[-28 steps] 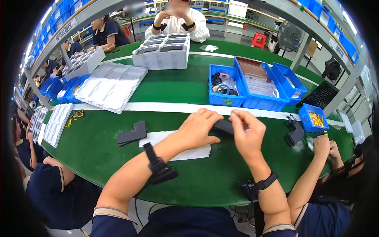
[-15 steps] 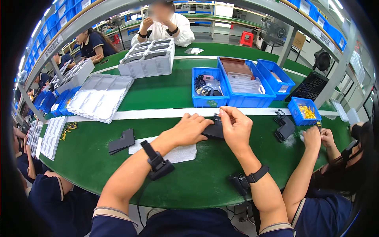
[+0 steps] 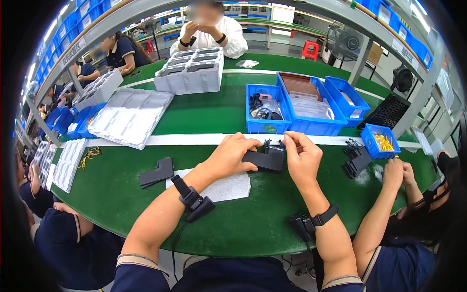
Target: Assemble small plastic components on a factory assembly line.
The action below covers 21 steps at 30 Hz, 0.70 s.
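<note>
My left hand (image 3: 232, 155) grips the left end of a black L-shaped plastic part (image 3: 266, 161), thumb in front and fingers behind. Small black bits (image 3: 267, 143) stick up from the part's far edge. Right at the part's right end, my right hand (image 3: 304, 155) is closed in a pinch; a tiny dark piece shows by its fingertips, too small to name. Under my left wrist and partly hidden lies a white cloth-like sheet (image 3: 232, 189). More black L-shaped parts (image 3: 156, 174) rest left of the sheet.
Blue bins (image 3: 266, 127) stand beyond my hands, beside a small blue bin of yellow pieces (image 3: 381, 141). Further black parts (image 3: 357, 163) lie near a co-worker's hands (image 3: 396, 173) on the right. White trays (image 3: 131, 117) sit at left, and a tray stack (image 3: 189, 78) behind.
My right hand has moved a little right, off the part's top, and more of the black part shows. The left hand keeps its hold. The whole view has shifted slightly.
</note>
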Each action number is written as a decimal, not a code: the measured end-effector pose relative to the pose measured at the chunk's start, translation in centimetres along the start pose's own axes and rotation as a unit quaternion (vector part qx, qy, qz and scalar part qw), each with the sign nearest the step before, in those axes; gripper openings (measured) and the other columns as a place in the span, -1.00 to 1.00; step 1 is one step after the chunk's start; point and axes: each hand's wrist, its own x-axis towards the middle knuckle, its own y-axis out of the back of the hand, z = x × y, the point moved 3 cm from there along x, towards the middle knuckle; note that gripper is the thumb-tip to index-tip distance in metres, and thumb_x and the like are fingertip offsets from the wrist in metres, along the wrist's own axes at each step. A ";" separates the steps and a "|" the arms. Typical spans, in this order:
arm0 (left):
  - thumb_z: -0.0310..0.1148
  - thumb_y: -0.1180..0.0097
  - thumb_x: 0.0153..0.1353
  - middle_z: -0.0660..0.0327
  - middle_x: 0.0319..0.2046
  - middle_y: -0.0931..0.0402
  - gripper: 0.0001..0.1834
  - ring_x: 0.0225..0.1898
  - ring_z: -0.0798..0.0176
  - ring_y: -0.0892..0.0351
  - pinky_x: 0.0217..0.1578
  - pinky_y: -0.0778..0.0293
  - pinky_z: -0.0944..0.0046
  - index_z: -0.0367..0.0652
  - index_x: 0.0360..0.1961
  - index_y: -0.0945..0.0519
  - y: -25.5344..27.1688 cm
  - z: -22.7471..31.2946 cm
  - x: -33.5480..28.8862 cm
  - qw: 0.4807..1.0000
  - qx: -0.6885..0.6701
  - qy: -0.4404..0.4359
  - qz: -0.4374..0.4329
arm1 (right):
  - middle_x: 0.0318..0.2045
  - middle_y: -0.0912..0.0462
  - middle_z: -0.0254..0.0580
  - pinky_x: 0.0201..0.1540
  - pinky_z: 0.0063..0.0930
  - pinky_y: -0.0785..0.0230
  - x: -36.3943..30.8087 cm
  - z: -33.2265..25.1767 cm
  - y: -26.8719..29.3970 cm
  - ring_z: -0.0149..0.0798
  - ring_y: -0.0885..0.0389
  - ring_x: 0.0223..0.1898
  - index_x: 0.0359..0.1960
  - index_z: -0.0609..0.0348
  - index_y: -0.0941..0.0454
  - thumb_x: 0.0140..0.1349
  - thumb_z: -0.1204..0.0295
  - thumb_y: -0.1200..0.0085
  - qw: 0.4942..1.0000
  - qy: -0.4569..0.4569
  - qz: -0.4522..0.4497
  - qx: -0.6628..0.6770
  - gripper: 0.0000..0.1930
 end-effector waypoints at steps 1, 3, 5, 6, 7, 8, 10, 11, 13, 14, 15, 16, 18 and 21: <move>-0.28 -0.43 -0.22 0.21 -0.23 -0.59 -0.38 -0.12 0.13 -0.46 -0.05 -0.31 0.18 -0.16 -0.05 -0.50 0.2 0.1 -0.3 1.000 0.001 0.004 0.004 | -0.52 -0.61 -0.21 -0.53 -0.61 -0.32 -0.1 0.1 0.0 -0.51 -0.49 -0.58 -0.37 0.34 -0.61 0.12 0.58 -0.14 1.000 0.007 0.008 -0.010 -0.93; -0.28 -0.44 -0.24 0.24 -0.24 -0.58 -0.39 -0.14 0.15 -0.45 -0.05 -0.31 0.18 -0.14 -0.08 -0.50 1.1 0.6 -1.3 0.998 -0.003 -0.006 0.055 | -0.50 -0.60 -0.23 -0.55 -0.60 -0.28 0.0 -0.4 0.1 -0.51 -0.45 -0.59 -0.38 0.33 -0.60 0.12 0.58 -0.14 0.999 0.021 0.017 -0.027 -0.94; -0.29 -0.45 -0.25 0.25 -0.25 -0.58 -0.40 -0.14 0.15 -0.45 -0.06 -0.31 0.18 -0.14 -0.10 -0.51 2.2 1.0 -2.7 0.997 -0.002 0.012 0.073 | -0.48 -0.54 -0.30 -0.60 -0.60 -0.18 -0.3 -0.2 0.1 -0.54 -0.37 -0.61 -0.29 0.29 -0.56 0.11 0.51 -0.19 0.998 0.036 0.025 -0.053 -0.85; -0.29 -0.45 -0.26 0.26 -0.25 -0.57 -0.41 -0.14 0.16 -0.44 -0.06 -0.31 0.18 -0.13 -0.12 -0.51 2.9 1.0 -3.5 0.996 -0.002 0.024 0.090 | -0.48 -0.54 -0.30 -0.60 -0.60 -0.18 -0.5 -0.4 -0.3 -0.54 -0.37 -0.61 -0.29 0.29 -0.56 0.11 0.51 -0.19 0.998 0.035 0.020 -0.050 -0.85; -0.29 -0.46 -0.27 0.26 -0.26 -0.56 -0.43 -0.15 0.16 -0.44 -0.07 -0.31 0.19 -0.13 -0.15 -0.52 3.4 1.0 -4.4 0.995 0.001 0.022 0.102 | -0.48 -0.55 -0.30 -0.60 -0.62 -0.18 -0.8 -0.5 -0.7 -0.54 -0.37 -0.60 -0.24 0.31 -0.53 0.09 0.47 -0.22 0.999 -0.036 -0.012 -0.021 -0.76; -0.29 -0.46 -0.27 0.26 -0.26 -0.56 -0.43 -0.15 0.16 -0.44 -0.07 -0.31 0.19 -0.13 -0.15 -0.52 3.8 1.1 -5.2 0.994 0.001 0.028 0.102 | -0.47 -0.56 -0.30 -0.59 -0.63 -0.19 -1.2 -0.4 -1.2 -0.55 -0.37 -0.60 -0.18 0.32 -0.49 0.06 0.43 -0.26 0.993 -0.108 -0.044 0.007 -0.68; -0.30 -0.46 -0.27 0.26 -0.27 -0.55 -0.44 -0.15 0.16 -0.45 -0.07 -0.32 0.18 -0.12 -0.17 -0.52 4.5 1.2 -6.5 0.995 0.021 0.050 0.089 | -0.44 -0.60 -0.25 -0.57 -0.66 -0.26 -2.3 -0.3 -2.6 -0.56 -0.40 -0.63 -0.05 0.40 -0.40 0.04 0.42 -0.28 0.946 -0.262 -0.173 0.080 -0.53; -0.30 -0.45 -0.25 0.28 -0.30 -0.55 -0.46 -0.15 0.16 -0.45 -0.06 -0.32 0.19 -0.12 -0.17 -0.52 4.5 1.1 -7.0 0.995 0.017 0.064 0.079 | -0.45 -0.60 -0.25 -0.58 -0.67 -0.26 -2.9 -0.5 -3.2 -0.55 -0.43 -0.62 -0.02 0.39 -0.40 0.04 0.45 -0.27 0.925 -0.288 -0.223 0.108 -0.52; -0.30 -0.45 -0.24 0.28 -0.31 -0.54 -0.47 -0.15 0.16 -0.46 -0.06 -0.33 0.18 -0.13 -0.18 -0.52 4.6 1.1 -7.5 0.993 -0.019 0.095 0.064 | -0.44 -0.61 -0.25 -0.61 -0.69 -0.27 -3.9 -0.7 -4.1 -0.55 -0.49 -0.59 0.01 0.37 -0.40 0.06 0.56 -0.22 0.889 -0.321 -0.302 0.126 -0.55; -0.29 -0.45 -0.23 0.28 -0.31 -0.54 -0.48 -0.15 0.15 -0.46 -0.07 -0.34 0.18 -0.14 -0.18 -0.51 4.4 1.0 -7.6 0.990 -0.056 0.119 0.050 | -0.44 -0.61 -0.25 -0.61 -0.69 -0.27 -4.3 -0.7 -4.4 -0.55 -0.49 -0.59 0.01 0.37 -0.40 0.06 0.56 -0.22 0.888 -0.321 -0.305 0.126 -0.55; -0.29 -0.43 -0.16 0.26 -0.31 -0.57 -0.47 -0.17 0.19 -0.51 -0.09 -0.38 0.22 -0.17 -0.13 -0.51 4.2 0.8 -7.4 0.983 -0.087 0.156 0.034 | -0.44 -0.61 -0.26 -0.60 -0.69 -0.28 -4.6 -0.7 -4.6 -0.55 -0.50 -0.58 0.00 0.36 -0.41 0.06 0.58 -0.20 0.886 -0.308 -0.322 0.129 -0.57; -0.29 -0.43 -0.16 0.26 -0.31 -0.57 -0.47 -0.17 0.19 -0.51 -0.09 -0.38 0.22 -0.17 -0.13 -0.51 4.1 0.7 -7.5 0.982 -0.086 0.161 0.038 | -0.44 -0.61 -0.26 -0.60 -0.69 -0.28 -4.9 -0.8 -5.0 -0.55 -0.51 -0.57 -0.01 0.35 -0.42 0.07 0.60 -0.18 0.882 -0.293 -0.342 0.135 -0.59; -0.29 -0.39 -0.08 0.21 -0.31 -0.60 -0.49 -0.20 0.25 -0.56 -0.11 -0.42 0.27 -0.20 -0.08 -0.52 3.4 -0.2 -7.9 0.950 -0.215 0.221 0.045 | -0.44 -0.61 -0.28 -0.59 -0.68 -0.30 -5.0 -1.0 -5.3 -0.56 -0.50 -0.56 -0.05 0.34 -0.45 0.08 0.63 -0.16 0.884 -0.285 -0.350 0.125 -0.64; -0.37 -0.30 0.05 0.23 -0.39 -0.61 -0.66 -0.34 0.43 -0.55 -0.26 -0.47 0.40 -0.27 -0.15 -0.56 2.7 -0.4 -7.8 0.937 -0.264 0.221 0.053 | -0.45 -0.61 -0.29 -0.58 -0.67 -0.33 -5.1 -0.9 -5.1 -0.56 -0.51 -0.55 -0.11 0.33 -0.48 0.11 0.61 -0.14 0.889 -0.262 -0.351 0.137 -0.72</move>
